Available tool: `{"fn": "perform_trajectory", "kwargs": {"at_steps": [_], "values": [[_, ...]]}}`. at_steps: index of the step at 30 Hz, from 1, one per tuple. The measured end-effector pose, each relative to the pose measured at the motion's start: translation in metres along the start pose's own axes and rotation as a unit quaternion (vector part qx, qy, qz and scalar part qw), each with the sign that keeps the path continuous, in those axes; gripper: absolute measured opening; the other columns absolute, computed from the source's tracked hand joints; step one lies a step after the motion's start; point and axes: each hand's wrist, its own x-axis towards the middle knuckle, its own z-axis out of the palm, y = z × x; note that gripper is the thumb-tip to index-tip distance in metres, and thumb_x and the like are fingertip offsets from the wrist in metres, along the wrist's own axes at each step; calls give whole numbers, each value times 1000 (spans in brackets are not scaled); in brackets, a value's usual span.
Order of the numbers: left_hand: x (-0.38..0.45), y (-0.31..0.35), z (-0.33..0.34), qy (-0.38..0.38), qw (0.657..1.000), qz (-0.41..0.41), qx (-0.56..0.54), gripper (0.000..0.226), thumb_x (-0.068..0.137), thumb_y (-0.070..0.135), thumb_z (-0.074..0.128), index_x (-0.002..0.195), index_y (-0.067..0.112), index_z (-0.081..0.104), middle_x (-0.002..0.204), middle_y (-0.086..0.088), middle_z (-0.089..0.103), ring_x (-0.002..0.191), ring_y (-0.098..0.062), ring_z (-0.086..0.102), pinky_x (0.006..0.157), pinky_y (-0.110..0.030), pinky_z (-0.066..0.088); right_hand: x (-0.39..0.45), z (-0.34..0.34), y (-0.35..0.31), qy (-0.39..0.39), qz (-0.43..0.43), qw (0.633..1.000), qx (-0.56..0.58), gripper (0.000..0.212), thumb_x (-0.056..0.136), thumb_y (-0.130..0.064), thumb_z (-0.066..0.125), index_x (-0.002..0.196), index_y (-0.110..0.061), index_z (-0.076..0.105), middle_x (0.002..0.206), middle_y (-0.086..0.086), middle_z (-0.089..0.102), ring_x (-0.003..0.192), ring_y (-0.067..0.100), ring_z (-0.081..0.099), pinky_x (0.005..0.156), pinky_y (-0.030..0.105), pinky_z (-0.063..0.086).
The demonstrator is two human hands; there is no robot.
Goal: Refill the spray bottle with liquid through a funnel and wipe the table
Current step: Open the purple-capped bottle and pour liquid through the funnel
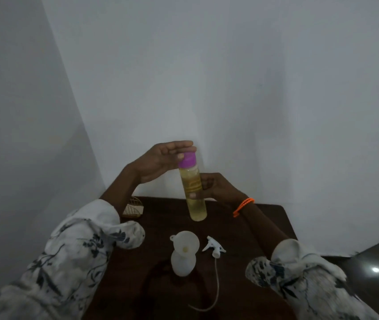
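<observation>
- Tall clear plastic bottle of yellow liquid w/ a purple cap (193,188) is held upright above the dark brown wooden table (264,218), over its far part; upright prob. so nothing spills while the cap is worked.
- Right hand (216,185) wraps the bottle's mid-body, fingers curled round it, thumb on the near face: acts as the anchor, steadying it against a twist.
- Left hand (160,160) sits at the purple cap, fingers closed on it from the top and side, looks like a grip to unscrew or flip it. Can't tell if the cap is loose yet.
- Translucent white plastic spray bottle (182,262) stands on the table nearer the person, w/ a white plastic funnel (186,243) seated in its neck: set up ready to receive the pour, so both hands are free for the refill bottle.
- White trigger sprayer head w/ its long dip tube (214,248) lies on the table just right of the spray bottle, off so the neck is open.
- Small woven basket (133,209) at the table's far-left corner, partly behind the left forearm.
- Judgement: pour not begun; wipe not yet done, no cloth visible.
</observation>
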Motion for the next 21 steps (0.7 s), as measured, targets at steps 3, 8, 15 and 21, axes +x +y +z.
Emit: {"fn": "perform_trajectory", "kwargs": {"at_steps": [3, 8, 15, 21], "values": [[-2, 6, 7, -65, 998, 5, -24, 57, 96, 5, 55, 151, 1, 40, 153, -18, 49, 145, -35, 44, 114, -44, 43, -11, 6, -6, -25, 8, 1000, 15, 39, 86, 5, 71, 124, 1, 65, 116, 18, 73, 112, 32, 69, 92, 36, 57], [-10, 10, 15, -141, 989, -6, -51, 59, 94, 7, 57, 151, 7, 41, 156, -18, 45, 147, -34, 39, 117, -44, 40, -23, 11, -8, -43, -3, 999, 27, 39, 91, 5, 66, 129, 7, 59, 123, 26, 67, 118, 41, 64, 102, 50, 52], [-15, 7, 26, -110, 994, 5, -21, 25, 88, -2, 66, 107, 10, 58, 138, -24, 55, 132, -38, 51, 106, -40, 48, -34, 18, 1, -7, -10, 999, 40, 39, 86, 6, 71, 124, 6, 63, 118, 24, 70, 113, 37, 67, 96, 44, 55], [-13, -4, 38, 50, 995, 25, 81, 32, 76, -2, 81, 96, 13, 61, 110, -7, 73, 106, -24, 66, 90, -37, 56, -40, 25, 1, 43, 0, 998, 44, 38, 86, 5, 71, 123, 2, 66, 116, 20, 72, 110, 30, 70, 88, 34, 58]]}}
